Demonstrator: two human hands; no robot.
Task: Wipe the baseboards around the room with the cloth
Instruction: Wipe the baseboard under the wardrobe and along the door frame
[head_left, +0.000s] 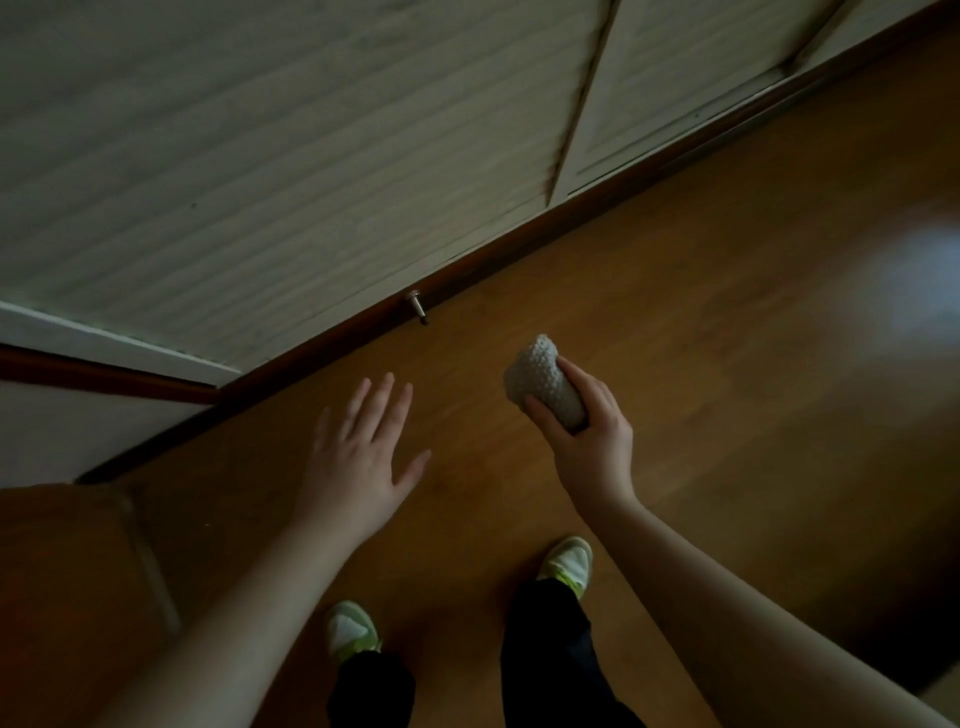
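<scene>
The floor (727, 364) looks like wood or wood-look laminate, warm brown with faint grain, smooth and glossy enough to carry a pale sheen far right of the cloth. The cloth (545, 384), bunched in the right hand (592, 441), is grey, matt, with a nubbly knitted or waffle texture. Beyond the cloth, the baseboard (519, 249) is dark reddish-brown wood with a smooth, slightly shiny face. Above it the wall panels (260, 156) are pale, matt, with fine parallel ribs or grain. The doorstop (417, 306), on the baseboard just left of the cloth, is shiny silver metal. The shoes (569, 564) look like white and lime fabric; the trousers (550, 649) are dark matt cloth.
</scene>
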